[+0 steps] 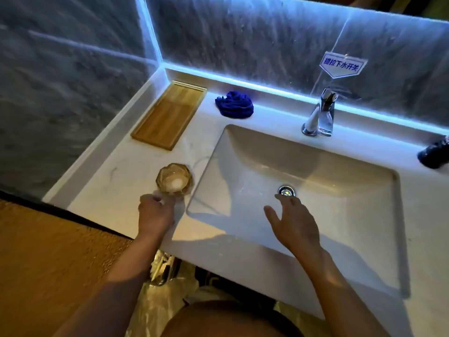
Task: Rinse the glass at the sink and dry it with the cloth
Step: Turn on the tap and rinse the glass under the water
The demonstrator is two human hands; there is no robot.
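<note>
Pinching the amber glass (174, 179) rim with my left hand (155, 212) on the desk (116, 181) beside the sink (364, 181); right hand (295, 221) spread above the basin. Fingertip grip may slip, tipping it.

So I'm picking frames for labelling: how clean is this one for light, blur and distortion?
Head view: dim room, a blue-white light strip glaring along the backsplash; wall streaked with motion blur; left hand soft where it meets the glass; both arms shadow the sink; wide lens bends the counter edges.
</note>
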